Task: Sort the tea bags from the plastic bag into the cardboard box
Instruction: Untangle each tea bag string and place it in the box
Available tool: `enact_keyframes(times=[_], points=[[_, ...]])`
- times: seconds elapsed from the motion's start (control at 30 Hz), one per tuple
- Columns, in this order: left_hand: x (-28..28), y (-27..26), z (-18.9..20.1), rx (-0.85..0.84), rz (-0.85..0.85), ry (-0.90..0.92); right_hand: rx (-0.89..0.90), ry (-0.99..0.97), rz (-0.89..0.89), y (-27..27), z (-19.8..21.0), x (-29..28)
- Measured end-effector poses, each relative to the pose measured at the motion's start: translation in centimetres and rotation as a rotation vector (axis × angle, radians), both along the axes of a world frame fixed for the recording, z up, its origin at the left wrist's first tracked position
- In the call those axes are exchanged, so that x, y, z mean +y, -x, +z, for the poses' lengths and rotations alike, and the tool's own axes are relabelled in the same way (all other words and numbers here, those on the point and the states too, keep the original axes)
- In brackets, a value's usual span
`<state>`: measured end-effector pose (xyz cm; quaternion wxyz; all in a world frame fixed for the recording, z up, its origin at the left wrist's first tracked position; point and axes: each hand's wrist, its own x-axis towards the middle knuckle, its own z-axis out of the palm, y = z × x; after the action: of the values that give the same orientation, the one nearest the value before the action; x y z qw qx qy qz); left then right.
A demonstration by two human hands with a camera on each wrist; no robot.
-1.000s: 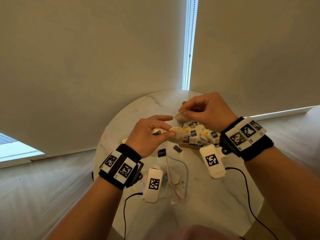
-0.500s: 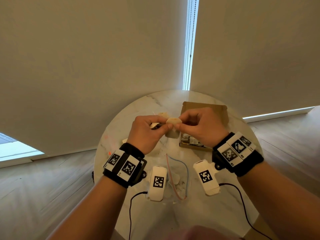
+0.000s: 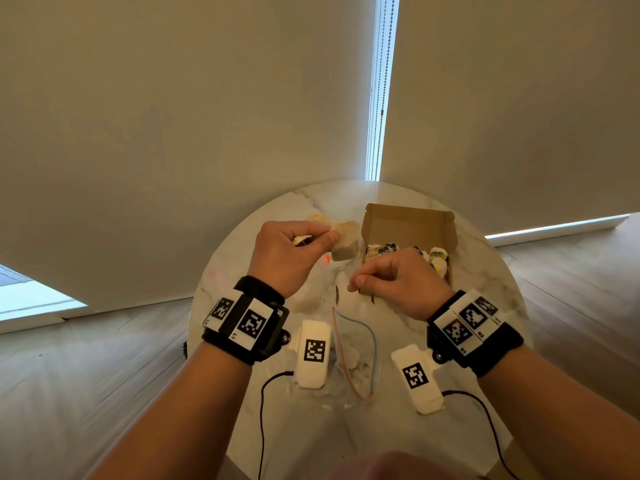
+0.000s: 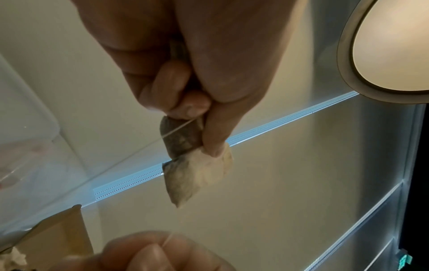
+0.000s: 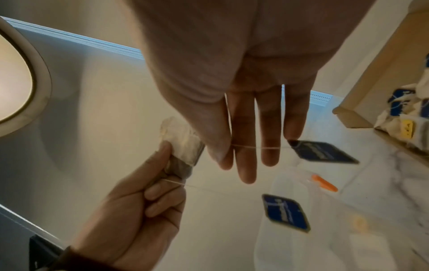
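Observation:
My left hand [image 3: 327, 235] pinches a beige tea bag [image 3: 344, 242] between thumb and forefinger, held above the table left of the cardboard box [image 3: 408, 221]. A thin string runs from that tea bag [image 5: 181, 146] to my right hand [image 5: 228, 148], which pinches it between thumb and forefinger. Beyond the fingers the string ends in a blue tag [image 5: 322, 152] hanging free. The open box holds several tea bags [image 3: 438, 258] with blue and yellow tags. The clear plastic bag [image 3: 353, 355] lies flat between my wrists, with a few pale bags inside.
A round white marble table [image 3: 478, 278] carries everything and stands against blinds. A second blue tag [image 5: 285, 212] and an orange scrap [image 5: 325, 183] lie near the plastic bag. Black cables trail off the table's near edge.
Both hands met at the tea bag half a second ago. Now the right hand has drawn away toward me and to the right, pulling the string out; the left still holds the bag.

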<state>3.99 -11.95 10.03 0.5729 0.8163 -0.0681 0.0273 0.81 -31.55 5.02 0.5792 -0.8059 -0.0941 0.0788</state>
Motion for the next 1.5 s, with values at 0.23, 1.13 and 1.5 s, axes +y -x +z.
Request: enact_keyframes(times=[0.23,1.13,1.5], points=[[-0.1,-0.2,0.0,0.032,0.027,0.018,-0.024,-0.03,0.069,0.8,-0.6,0.6],[-0.3,0.2,0.5,0.048,-0.055,0.044,0.247,-0.026,0.011,2.2,-3.2,1.3],[0.1,1.3,-1.0,0.153,-0.182,0.0,0.001,0.147,-0.137,-1.8,-0.3,-0.5]])
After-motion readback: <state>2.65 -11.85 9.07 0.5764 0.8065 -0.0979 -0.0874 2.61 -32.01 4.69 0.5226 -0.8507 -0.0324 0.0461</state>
